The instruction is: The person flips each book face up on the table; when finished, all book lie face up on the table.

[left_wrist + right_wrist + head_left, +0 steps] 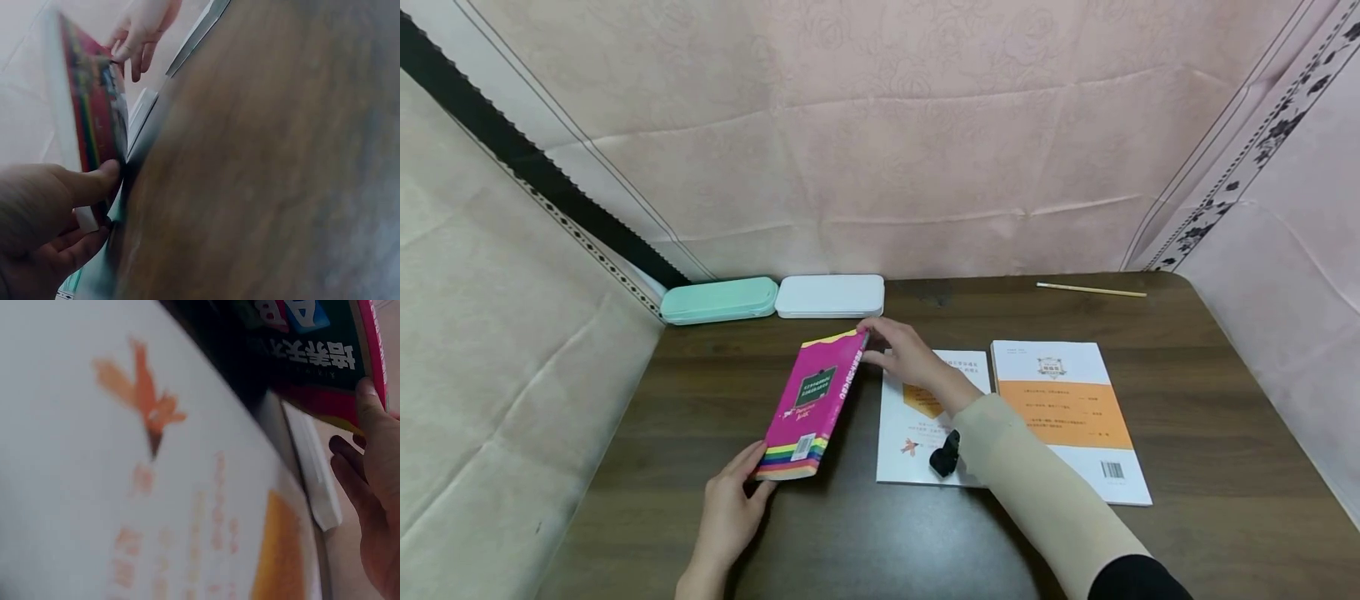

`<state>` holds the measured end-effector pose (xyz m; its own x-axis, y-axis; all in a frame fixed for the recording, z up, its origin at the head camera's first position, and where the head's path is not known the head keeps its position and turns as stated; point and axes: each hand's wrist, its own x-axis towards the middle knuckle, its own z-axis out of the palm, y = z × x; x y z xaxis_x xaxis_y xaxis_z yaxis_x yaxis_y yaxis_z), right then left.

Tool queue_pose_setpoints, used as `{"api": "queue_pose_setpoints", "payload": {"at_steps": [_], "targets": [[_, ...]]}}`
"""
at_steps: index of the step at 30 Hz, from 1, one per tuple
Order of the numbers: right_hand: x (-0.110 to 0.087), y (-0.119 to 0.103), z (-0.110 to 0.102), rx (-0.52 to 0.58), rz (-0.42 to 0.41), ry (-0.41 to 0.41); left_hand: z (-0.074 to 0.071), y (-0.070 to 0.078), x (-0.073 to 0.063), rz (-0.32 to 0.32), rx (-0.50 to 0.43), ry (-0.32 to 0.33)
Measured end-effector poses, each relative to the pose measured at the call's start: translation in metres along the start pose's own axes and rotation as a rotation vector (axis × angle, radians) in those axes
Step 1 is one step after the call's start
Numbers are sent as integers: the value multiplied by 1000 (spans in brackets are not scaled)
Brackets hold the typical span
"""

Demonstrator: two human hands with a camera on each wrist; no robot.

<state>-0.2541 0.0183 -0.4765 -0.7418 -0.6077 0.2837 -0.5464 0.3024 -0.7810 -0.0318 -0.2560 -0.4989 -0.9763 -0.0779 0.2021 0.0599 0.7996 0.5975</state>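
Note:
A magenta book (pixel 808 400) with rainbow stripes and a barcode is held tilted above the table between both hands. My left hand (pixel 730 508) pinches its lower left corner, thumb on one side and fingers on the other, as the left wrist view also shows. At the upper right corner my right hand (pixel 902 354) grips the book by its spine end. In the right wrist view the right thumb (pixel 369 394) lies on the cover facing down, which bears white characters. A white book (pixel 917 454) with an orange patch lies under my right forearm.
A white and orange book (pixel 1071 417) lies at the right, beside the other white one. Along the back edge are a mint case (pixel 721 302), a white case (pixel 831 297) and a thin stick (pixel 1090 290). Fabric walls (pixel 887 150) enclose the wooden table (pixel 842 542).

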Motion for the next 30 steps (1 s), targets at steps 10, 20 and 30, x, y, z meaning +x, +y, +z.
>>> {"api": "queue_pose_setpoints", "payload": {"at_steps": [10,20,30], "targets": [[7,-31,-8,64,-122,1,0,2,1,42,-38,206],[6,-53,-24,97,-49,123,-7,17,0,-38,-78,276],[6,-63,-32,48,45,201,-12,23,-3,-69,-162,245]]}}
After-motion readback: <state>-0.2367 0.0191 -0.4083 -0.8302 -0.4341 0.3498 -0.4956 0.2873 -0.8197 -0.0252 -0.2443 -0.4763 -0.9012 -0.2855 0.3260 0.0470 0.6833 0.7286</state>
